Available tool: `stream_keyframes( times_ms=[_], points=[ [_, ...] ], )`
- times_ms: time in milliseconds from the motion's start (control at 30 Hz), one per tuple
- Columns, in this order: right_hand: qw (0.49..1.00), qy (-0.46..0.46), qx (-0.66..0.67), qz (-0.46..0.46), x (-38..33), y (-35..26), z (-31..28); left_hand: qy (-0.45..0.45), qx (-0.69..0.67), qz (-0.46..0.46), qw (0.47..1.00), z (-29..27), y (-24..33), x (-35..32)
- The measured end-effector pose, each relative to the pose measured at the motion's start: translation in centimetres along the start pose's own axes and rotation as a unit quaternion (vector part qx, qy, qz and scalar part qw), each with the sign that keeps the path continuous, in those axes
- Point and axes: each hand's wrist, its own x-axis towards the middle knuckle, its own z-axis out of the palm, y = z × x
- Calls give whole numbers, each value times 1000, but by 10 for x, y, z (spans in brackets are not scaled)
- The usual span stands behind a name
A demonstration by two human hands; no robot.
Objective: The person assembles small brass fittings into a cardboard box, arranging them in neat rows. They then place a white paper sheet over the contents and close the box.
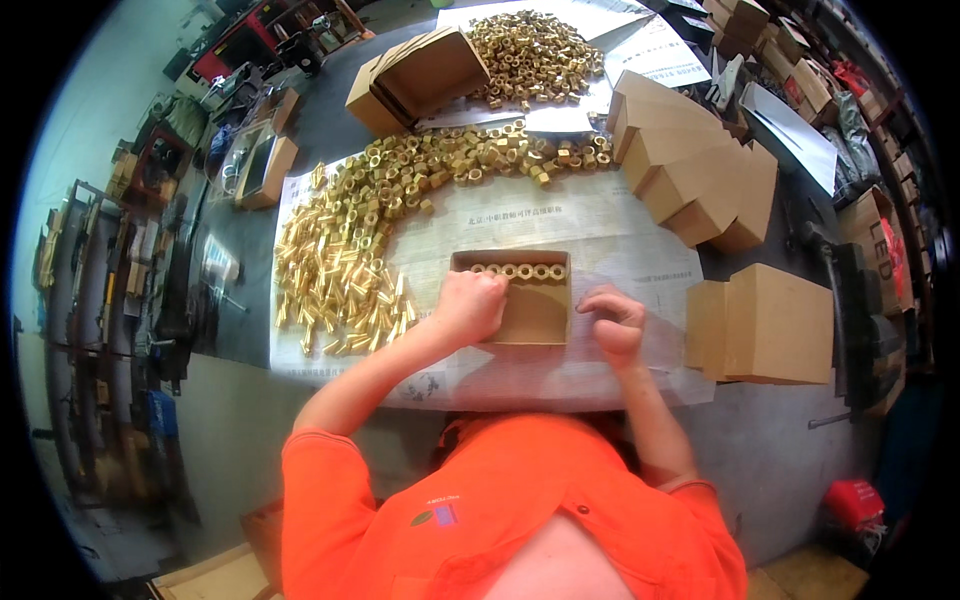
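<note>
On character-printed paper (640, 240) — left hand (470, 306) fisted at carton (535, 322), right hand (618, 328) half-curled beside — cannot tell what either grip holds

Wearer: bright orange cloth shirt (520, 475), short-sleeved | left sleeve (325, 470): thin dark line along hem | chest: small green leaf-shaped mark (421, 518) beside blue-purple squarish mark (446, 514), tiny pale lettering (443, 499) above | front: small dark round button (583, 510) | left hand (472, 308), right hand (617, 325): bare

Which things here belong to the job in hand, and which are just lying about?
Likely in use:
open cardboard box
brass nuts in a row inside
loose brass nuts

Apparently just lying about:
red object, lower right
blue object, left
white sheet, upper right
</note>
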Motion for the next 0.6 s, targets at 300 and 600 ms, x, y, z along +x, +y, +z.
stream_keyframes(
  times_ms=[300, 600],
  points=[
    [1000, -12, -8, -6, 2, 0, -1, 10, 15, 14, 1000, 1, -3, 4],
    [1000, -15, 10, 1, 2, -2, -1, -43, 24, 17, 999, -5, -10, 7]
  ],
)
